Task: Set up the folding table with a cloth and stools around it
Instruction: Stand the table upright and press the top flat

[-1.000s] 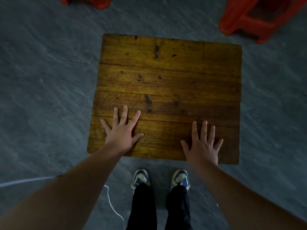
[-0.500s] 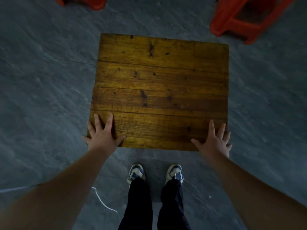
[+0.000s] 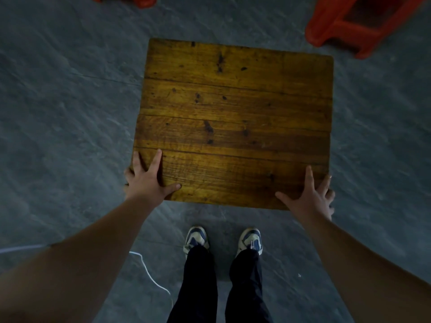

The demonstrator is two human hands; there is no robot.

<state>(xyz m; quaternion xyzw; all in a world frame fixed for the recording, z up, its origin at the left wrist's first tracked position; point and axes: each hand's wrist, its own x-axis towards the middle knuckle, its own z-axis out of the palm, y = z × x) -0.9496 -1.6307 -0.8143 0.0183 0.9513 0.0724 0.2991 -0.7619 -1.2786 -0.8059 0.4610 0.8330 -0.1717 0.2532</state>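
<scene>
A square wooden folding table (image 3: 233, 108) of dark yellow planks stands on the grey floor right in front of me, its top bare. My left hand (image 3: 147, 180) grips its near left corner, thumb and two fingers on top, the others wrapped over the side edge. My right hand (image 3: 310, 197) holds the near right corner the same way. A red plastic stool (image 3: 349, 22) stands beyond the table's far right corner. Part of another red stool (image 3: 140, 0) shows at the top edge, far left of the table. No cloth is in view.
Grey stone-like floor (image 3: 58, 113) lies open on both sides of the table. My feet in blue and white shoes (image 3: 196, 238) stand just behind the near edge. A thin white cord (image 3: 149, 273) trails over the floor at my left.
Both hands slid outward from flat on the near plank to the near corners and closed over the edges. The table sits slightly farther from my feet in view.
</scene>
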